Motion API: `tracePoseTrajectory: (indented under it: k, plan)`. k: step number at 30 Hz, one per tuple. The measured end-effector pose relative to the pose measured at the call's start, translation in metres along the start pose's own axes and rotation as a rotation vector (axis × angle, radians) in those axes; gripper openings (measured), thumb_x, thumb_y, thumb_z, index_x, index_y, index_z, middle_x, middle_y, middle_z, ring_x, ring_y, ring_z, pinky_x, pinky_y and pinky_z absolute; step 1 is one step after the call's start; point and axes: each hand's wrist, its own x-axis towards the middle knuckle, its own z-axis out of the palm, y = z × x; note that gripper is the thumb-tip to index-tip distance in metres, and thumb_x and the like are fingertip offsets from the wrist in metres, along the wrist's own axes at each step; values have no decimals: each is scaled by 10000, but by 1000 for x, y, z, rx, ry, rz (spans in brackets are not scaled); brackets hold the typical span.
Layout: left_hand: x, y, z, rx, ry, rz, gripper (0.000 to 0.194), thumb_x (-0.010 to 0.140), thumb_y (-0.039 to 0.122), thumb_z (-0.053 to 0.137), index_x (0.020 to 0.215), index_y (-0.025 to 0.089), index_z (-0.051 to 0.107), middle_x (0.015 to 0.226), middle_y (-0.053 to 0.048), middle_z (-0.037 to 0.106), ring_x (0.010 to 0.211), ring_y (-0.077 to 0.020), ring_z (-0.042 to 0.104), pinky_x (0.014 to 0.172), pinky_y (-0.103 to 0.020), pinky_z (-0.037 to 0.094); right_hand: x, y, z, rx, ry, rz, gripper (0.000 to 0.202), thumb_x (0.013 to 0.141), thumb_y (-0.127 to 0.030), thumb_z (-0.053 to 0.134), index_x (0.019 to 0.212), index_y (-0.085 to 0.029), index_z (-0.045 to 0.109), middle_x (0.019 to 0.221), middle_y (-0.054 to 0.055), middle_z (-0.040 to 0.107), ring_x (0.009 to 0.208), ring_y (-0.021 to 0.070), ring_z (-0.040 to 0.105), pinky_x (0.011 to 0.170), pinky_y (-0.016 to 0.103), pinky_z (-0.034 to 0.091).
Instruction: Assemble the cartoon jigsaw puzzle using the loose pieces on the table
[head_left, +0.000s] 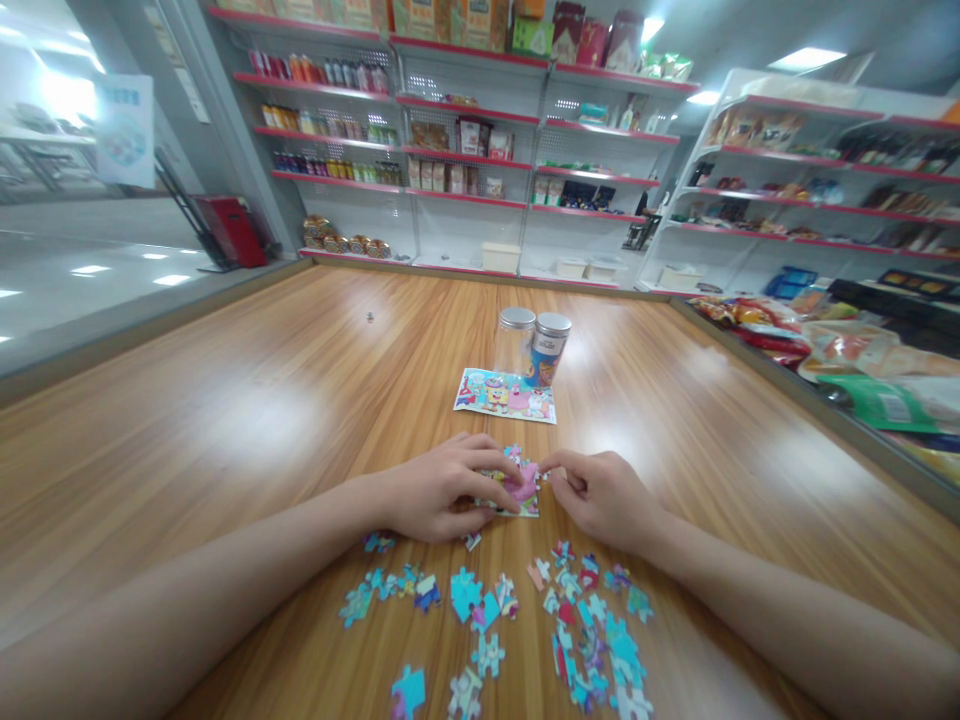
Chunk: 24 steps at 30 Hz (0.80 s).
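My left hand (454,487) lies with fingers spread over the partly joined jigsaw puzzle (525,488), covering its left side. Pink cartoon shapes show on the part beyond my fingertips. At the puzzle's right edge, my right hand (604,497) is closed, index finger reaching forward and the others curled. A small puzzle piece (547,475) is at that fingertip, and part of it is hidden. Loose jigsaw pieces (465,592) lie scattered nearer to me, many of them light blue. Just beyond the puzzle is a cartoon picture sheet (506,397).
Behind the sheet stand a clear jar (515,340) and a labelled jar (550,350), both with metal lids. The wooden table (262,400) has a raised edge. Packaged goods (855,350) lie beyond it on the right, and stocked shelves (472,195) line the back.
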Motion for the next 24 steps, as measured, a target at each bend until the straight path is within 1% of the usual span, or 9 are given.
tracePoseTrajectory:
  k: [9,15,24]
  plan:
    - [-1,-2,2,10,16,-16,304,911,158,616,1176,266,719,1295,-71,667,1124,-256,572,1026,-452,467,-1,1,1,-14,5,-14,279,909,-219,524,1090,-241,736,523,-69,493,467,112,449,557,235,309]
    - [-1,-3,3,9,39,2,319,895,140,631,1172,270,720,1286,-73,673,1123,-250,581,1027,-445,472,-1,2,2,-9,4,-13,273,910,-219,524,1083,-243,734,524,-68,502,472,112,455,556,235,303]
    - [-4,-5,4,26,39,17,341,868,114,634,1167,256,716,1291,-76,671,1132,-261,575,1016,-461,483,0,-1,-1,-17,-1,-6,279,909,-221,525,1089,-237,738,520,-68,498,469,113,460,554,237,302]
